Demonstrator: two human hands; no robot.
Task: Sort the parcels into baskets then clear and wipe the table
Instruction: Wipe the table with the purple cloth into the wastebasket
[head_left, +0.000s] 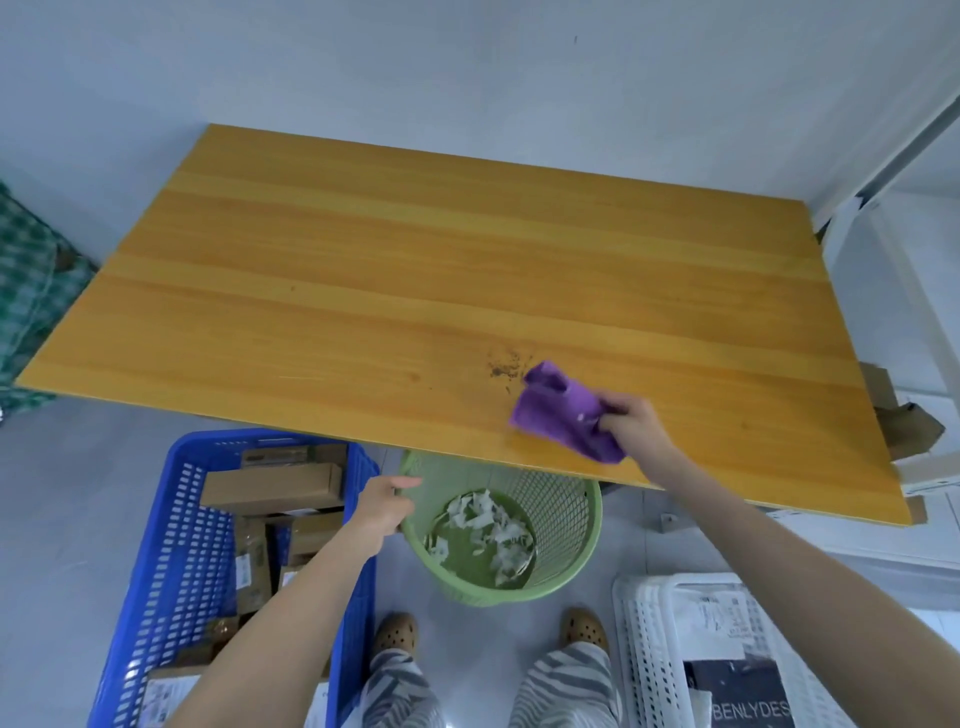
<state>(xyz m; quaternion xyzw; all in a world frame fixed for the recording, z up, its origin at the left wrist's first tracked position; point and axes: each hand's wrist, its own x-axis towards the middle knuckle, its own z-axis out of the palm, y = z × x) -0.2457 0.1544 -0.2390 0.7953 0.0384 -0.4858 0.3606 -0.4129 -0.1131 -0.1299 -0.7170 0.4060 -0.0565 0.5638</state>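
A person stood at the near edge of the table (363, 270), the right hand (631, 421) holding a cloth (561, 415) on the tabletop, just right of a patch of crumbs (504, 366). Partly under that edge, ahead of the person's feet, sat a wastebasket (563, 519) with paper scraps (488, 525) in it, the left hand (382, 512) gripping its rim. A basket (171, 571) holding boxes (272, 488) lay on the floor to the left, and a second basket (644, 649) holding bagged parcels (743, 691) lay to the right.

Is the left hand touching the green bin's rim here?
Touching. The head view shows the left hand gripping the green bin at its left rim, with the fingers curled over the edge.
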